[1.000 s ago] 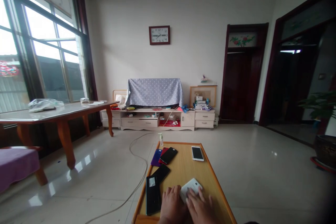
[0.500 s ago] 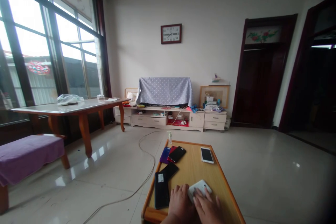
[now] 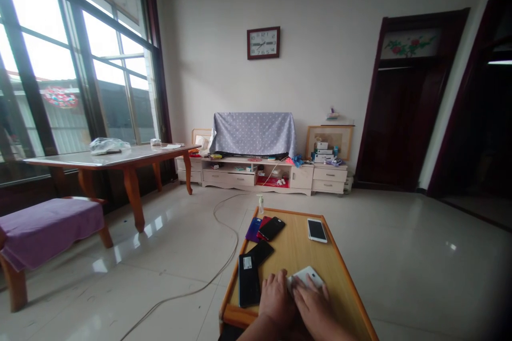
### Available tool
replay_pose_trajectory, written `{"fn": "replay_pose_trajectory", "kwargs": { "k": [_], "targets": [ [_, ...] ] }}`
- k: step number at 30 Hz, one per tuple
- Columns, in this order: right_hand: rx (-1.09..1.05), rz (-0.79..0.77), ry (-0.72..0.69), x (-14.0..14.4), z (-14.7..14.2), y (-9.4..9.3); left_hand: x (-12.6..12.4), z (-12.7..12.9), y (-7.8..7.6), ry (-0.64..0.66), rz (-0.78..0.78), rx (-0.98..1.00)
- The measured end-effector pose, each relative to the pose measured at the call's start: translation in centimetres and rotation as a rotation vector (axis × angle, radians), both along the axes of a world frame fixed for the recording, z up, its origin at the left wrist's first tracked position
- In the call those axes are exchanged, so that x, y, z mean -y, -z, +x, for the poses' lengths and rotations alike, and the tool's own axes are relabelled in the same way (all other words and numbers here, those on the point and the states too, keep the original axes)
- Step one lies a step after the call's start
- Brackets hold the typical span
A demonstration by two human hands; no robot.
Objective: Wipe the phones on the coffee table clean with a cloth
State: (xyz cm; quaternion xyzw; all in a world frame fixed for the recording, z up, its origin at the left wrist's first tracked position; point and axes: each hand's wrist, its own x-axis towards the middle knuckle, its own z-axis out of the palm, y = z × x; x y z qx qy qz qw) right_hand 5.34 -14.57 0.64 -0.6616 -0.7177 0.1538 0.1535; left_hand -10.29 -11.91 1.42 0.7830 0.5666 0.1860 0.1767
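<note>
A white smartphone (image 3: 310, 273) lies face down on the wooden tabletop (image 3: 298, 245). My left hand (image 3: 275, 295) is closed at the phone's left edge, with its fingers bent and pressed together. Across the phone's lower part lies my right hand (image 3: 314, 301), fingers stretched out and partly spread on its back. Whether anything thin is under those fingers is hidden. Just left of my left hand rests a large black phone (image 3: 248, 285) with a white label, overlapping another dark phone (image 3: 262, 250).
Farther up the table are a blue-purple phone (image 3: 253, 230), a red phone (image 3: 264, 222) under a black one (image 3: 273, 228), and a white phone (image 3: 317, 230) with a dark screen. A pump bottle (image 3: 261, 204) stands by the far edge. A cable (image 3: 208, 281) crosses the floor at left.
The view has shifted slightly, so the table sits a little higher and to the right. My right hand's fingers have slid a little over the phone; my left hand stays at its edge.
</note>
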Motion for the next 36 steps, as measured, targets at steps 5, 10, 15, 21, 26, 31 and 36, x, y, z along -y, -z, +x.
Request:
{"fn": "replay_pose_trajectory", "kwargs": {
  "k": [5, 10, 15, 21, 26, 31, 36],
  "targets": [
    [-0.021, -0.010, -0.035, 0.0, -0.1, -0.5, -0.1, 0.1, 0.0, -0.005, -0.009, -0.007],
    [0.013, -0.042, 0.138, -2.1, 0.9, -1.7, 0.0, 0.3, -0.6, 0.008, 0.003, -0.027],
    [0.009, -0.048, 0.014, -2.7, -0.9, -2.2, -0.1, 0.3, -0.8, 0.032, -0.003, -0.054],
    [0.062, -0.027, 0.251, -2.8, 1.9, -1.3, -0.2, 0.4, -1.0, 0.010, 0.000, -0.088],
    [0.072, -0.011, 0.160, 0.3, 0.0, -0.1, 0.0, 0.5, -1.5, 0.021, -0.009, -0.120],
    [0.034, 0.006, 0.055, 2.3, -0.5, 0.2, -0.2, 0.5, -1.2, 0.047, -0.021, -0.118],
    [0.095, -0.020, 0.286, 0.8, 2.6, -0.3, -0.2, 0.7, -1.3, 0.041, -0.008, -0.106]
  ]
}}
